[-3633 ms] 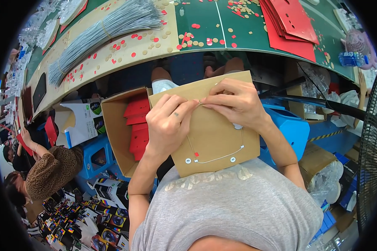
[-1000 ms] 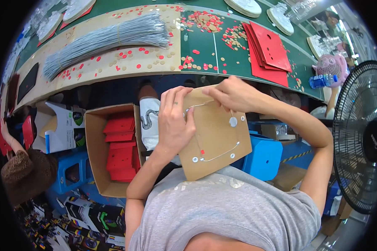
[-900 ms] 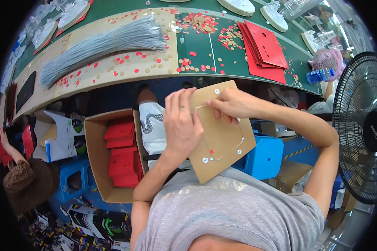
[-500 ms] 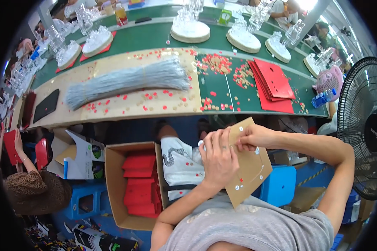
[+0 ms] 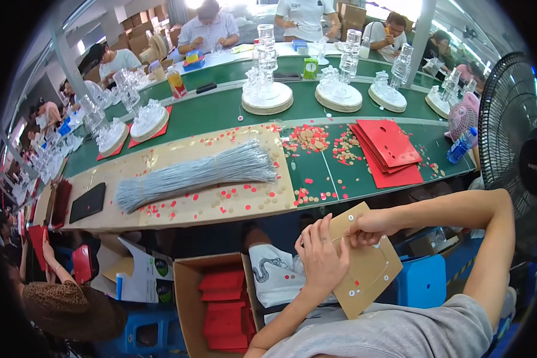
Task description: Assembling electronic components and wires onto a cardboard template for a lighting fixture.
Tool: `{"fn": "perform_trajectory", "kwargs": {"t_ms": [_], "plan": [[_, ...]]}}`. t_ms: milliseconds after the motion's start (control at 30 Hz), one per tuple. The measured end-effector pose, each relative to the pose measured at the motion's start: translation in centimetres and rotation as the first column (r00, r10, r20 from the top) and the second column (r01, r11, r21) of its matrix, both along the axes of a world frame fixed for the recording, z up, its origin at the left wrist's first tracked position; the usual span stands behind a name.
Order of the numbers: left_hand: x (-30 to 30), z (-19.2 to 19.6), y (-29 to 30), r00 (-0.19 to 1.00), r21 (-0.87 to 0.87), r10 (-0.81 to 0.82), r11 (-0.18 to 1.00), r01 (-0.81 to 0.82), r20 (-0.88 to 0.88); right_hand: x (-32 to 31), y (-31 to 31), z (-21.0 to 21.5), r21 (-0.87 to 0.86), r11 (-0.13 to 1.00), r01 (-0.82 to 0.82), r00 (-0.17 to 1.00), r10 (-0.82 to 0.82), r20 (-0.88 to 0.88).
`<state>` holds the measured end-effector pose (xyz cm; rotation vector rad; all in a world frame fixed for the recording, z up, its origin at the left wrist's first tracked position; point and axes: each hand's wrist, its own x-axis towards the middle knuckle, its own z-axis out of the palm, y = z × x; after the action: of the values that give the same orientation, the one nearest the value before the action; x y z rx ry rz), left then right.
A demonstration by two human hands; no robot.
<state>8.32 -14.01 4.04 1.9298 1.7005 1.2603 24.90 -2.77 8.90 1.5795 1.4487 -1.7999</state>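
Observation:
A tan cardboard panel (image 5: 373, 277) is tilted in front of my torso, with small white round pieces and a thin pale strand on its face. My left hand (image 5: 325, 253) grips its left side, the fingers lying over the edge. Near the panel's upper end, my right hand (image 5: 371, 228) is closed in a pinch against the surface. What sits between those fingertips is too small to make out. A red bit (image 5: 357, 284) shows low on the panel. Part of the panel's left side is hidden behind my left hand.
Ahead, the green table (image 5: 209, 116) carries a bundle of grey wires (image 5: 197, 179), stacked red sheets (image 5: 391, 149), loose red and tan discs (image 5: 307, 138) and clear ornaments (image 5: 267, 89). An open carton (image 5: 185, 298) of red pieces stands left; a black fan (image 5: 510, 131) stands right. Co-workers sit around.
The view has tipped upward, so the table appears lower and people at the back come into sight. Both my hands stay on the panel, the right still pinched near its upper end.

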Motion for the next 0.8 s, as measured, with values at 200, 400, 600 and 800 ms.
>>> {"fn": "perform_trajectory", "kwargs": {"t_ms": [200, 400, 600, 800], "plan": [[-0.1, 0.2, 0.5, 1.000, -0.012, -0.003, 1.000, 0.003, -0.009, 0.5, -0.1, -0.5, -0.220, 0.943, 0.250, 0.940, -0.291, -0.179], [0.1, 0.3, 0.4, 0.999, -0.026, -0.018, 1.000, 0.016, -0.041, -0.1, 0.1, 0.3, 0.701, 0.404, -0.587, 0.720, 0.656, 0.225], [-0.8, -0.3, 1.3, 0.996, -0.072, -0.052, 0.996, 0.047, -0.066, -0.6, 1.8, 1.1, 0.647, -0.485, -0.588, 0.137, 0.729, 0.671], [-0.8, 0.0, 1.3, 0.994, -0.046, -0.072, 0.997, 0.068, -0.086, 2.4, 2.7, -2.9, 0.810, 0.536, -0.239, 0.944, 0.324, 0.065]]}}
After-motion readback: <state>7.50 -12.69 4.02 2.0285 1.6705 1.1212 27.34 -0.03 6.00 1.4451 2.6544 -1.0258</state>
